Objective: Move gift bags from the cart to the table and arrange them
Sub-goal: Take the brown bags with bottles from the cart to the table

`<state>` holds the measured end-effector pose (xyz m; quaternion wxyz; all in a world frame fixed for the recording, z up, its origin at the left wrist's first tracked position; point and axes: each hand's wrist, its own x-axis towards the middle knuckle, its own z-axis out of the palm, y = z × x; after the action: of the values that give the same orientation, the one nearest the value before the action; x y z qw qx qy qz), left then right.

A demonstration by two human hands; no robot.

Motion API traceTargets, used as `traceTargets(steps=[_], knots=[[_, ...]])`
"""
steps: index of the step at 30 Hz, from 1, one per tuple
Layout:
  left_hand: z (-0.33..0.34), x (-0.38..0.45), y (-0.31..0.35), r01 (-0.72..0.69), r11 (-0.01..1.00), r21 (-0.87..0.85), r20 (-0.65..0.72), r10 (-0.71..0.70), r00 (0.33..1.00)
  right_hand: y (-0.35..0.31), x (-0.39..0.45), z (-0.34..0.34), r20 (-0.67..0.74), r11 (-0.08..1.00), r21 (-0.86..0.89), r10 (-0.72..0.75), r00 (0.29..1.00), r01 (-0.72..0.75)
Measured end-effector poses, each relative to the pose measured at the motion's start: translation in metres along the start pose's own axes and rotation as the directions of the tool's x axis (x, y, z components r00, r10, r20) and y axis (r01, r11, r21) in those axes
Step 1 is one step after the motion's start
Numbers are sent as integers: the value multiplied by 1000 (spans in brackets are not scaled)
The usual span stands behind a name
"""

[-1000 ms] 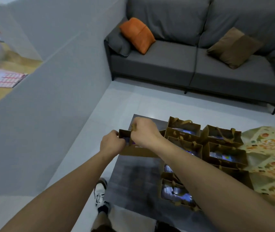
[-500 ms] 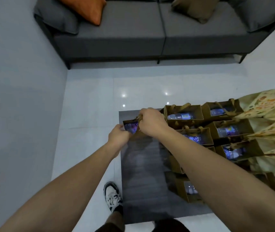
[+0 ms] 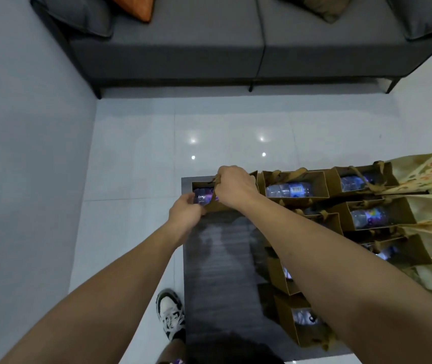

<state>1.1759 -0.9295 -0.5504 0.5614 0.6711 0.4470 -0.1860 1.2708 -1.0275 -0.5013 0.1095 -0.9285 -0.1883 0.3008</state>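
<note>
A brown gift bag with a water bottle inside stands at the far left corner of the dark grey table. My left hand grips its near left edge. My right hand pinches the bag's ribbon handles at the top rim. Several more brown gift bags with bottles stand in rows to the right, among them one right beside the held bag and another behind it. My right forearm hides part of the nearer bags.
A patterned yellow cloth covers the table's right side. A grey sofa with cushions stands across the white tiled floor. A grey wall runs along the left. My shoe is beside the table's left edge.
The camera tilted down, so the sofa moved to the top. Both hands set the held bag down into the far left corner of the table, beside the row of bags.
</note>
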Motion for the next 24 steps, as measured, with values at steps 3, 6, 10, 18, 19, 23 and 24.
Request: traceTargets(steps=[3, 6, 10, 18, 19, 23, 24], knots=[[0, 11, -2, 6, 1000, -13, 42, -6, 999, 10, 7, 12, 22, 999, -23, 23, 1000, -22], [1, 14, -4, 37, 998, -60, 59, -33, 998, 21, 10, 22, 12, 999, -19, 37, 999, -37], [3, 7, -5, 1, 999, 43, 45, -3, 999, 30, 7, 20, -9, 1000, 4, 18, 1000, -18], [-4, -44, 34, -228, 888, 399, -9, 252, 968, 37, -35, -5, -25, 1000, -1, 10, 1000, -10], [-6, -52, 42, -269, 858, 438, -1, 299, 954, 37, -47, -12, -42, 1000, 2, 21, 999, -21], [-9, -78, 77, -436, 692, 575, 81, 482, 872, 47, -108, -34, -120, 994, 17, 113, 986, -111], [-7, -87, 85, -482, 650, 587, 117, 521, 845, 51, -126, -39, -148, 988, 19, 152, 977, -151]])
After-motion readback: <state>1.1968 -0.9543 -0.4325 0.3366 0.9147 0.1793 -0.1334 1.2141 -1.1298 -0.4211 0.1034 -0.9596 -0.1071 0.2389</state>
